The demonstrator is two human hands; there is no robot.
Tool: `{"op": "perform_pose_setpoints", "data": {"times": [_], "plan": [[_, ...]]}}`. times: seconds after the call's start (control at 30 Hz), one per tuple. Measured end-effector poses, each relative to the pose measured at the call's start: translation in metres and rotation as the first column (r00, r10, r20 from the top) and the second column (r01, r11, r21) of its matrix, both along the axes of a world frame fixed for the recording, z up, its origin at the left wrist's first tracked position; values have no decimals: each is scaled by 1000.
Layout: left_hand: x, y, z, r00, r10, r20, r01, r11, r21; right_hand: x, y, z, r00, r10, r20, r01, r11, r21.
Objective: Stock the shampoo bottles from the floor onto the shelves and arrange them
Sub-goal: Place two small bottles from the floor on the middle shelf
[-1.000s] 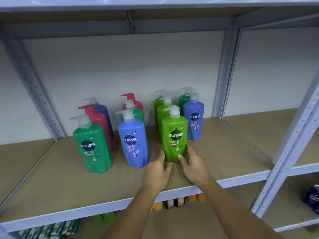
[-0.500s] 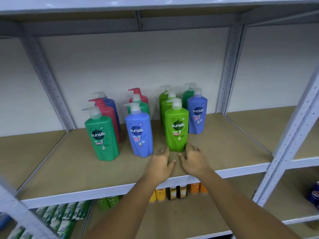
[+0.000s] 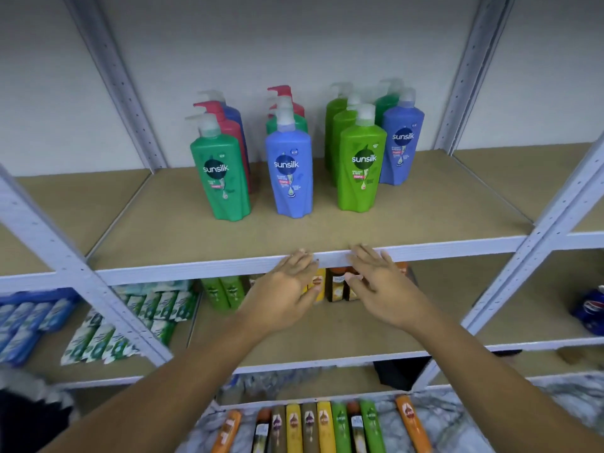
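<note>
Your left hand and right hand are empty, fingers straight, at the near rim of the grey-edged shelf. Next, I judge, reach down and grip one of the slim coloured shampoo bottles lying on the marbled floor.

Pump bottles stand in rows on the shelf, floor bottles lying below.

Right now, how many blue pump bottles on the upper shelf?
3. Front blue bottle heads the second column; right blue bottle stands far right; back blue bottle sits behind the red bottle in the left column. More may be hidden behind.
</note>
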State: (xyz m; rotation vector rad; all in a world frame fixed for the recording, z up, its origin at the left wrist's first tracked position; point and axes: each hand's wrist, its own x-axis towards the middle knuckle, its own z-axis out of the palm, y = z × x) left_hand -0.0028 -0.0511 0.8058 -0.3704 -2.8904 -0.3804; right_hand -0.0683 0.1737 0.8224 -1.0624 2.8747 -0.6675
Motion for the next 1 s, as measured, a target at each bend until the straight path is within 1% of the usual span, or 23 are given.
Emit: {"op": "perform_pose_setpoints", "data": {"times": [0.1, 0.17, 0.23, 0.27, 0.37, 0.47, 0.57, 0.63, 0.73, 0.9, 1.0], "plan": [[37, 0, -27, 997, 30, 65, -35, 996, 79, 38, -3, -26, 998, 23, 64, -22, 1000, -16], [64, 1, -60, 982, 45, 182, -69, 990, 125, 68, -6, -57, 988, 47, 145, -49, 999, 5], [80, 0, -86, 954, 104, 283, -150, 978, 145, 86, -7, -80, 975, 46, 216, -54, 998, 29], [92, 0, -101, 929, 130, 346, -189, 972, 142, 98, -7, -94, 965, 43, 258, -59, 997, 55], [133, 2, -143, 817, 161, 554, -280, 950, 136, 136, -2, -145, 925, 15, 380, -84, 982, 167], [170, 7, -175, 726, 149, 671, -331, 932, 151, 168, 10, -190, 878, -53, 475, -81, 963, 258], [197, 6, -194, 628, 104, 771, -373, 910, 181, 186, 24, -215, 830, -153, 537, -83, 918, 389], [213, 2, -202, 590, 75, 804, -378, 905, 194, 195, 30, -222, 811, -177, 557, -115, 886, 449], [231, -13, -219, 557, 65, 828, -394, 898, 195, 202, 31, -228, 803, -185, 567, -149, 858, 491], [236, -34, -229, 559, 55, 828, -388, 899, 202, 207, 11, -232, 809, -205, 551, -112, 866, 488], [230, -47, -232, 576, 41, 816, -357, 911, 205, 209, -5, -237, 810, -220, 543, -82, 875, 476]]}}
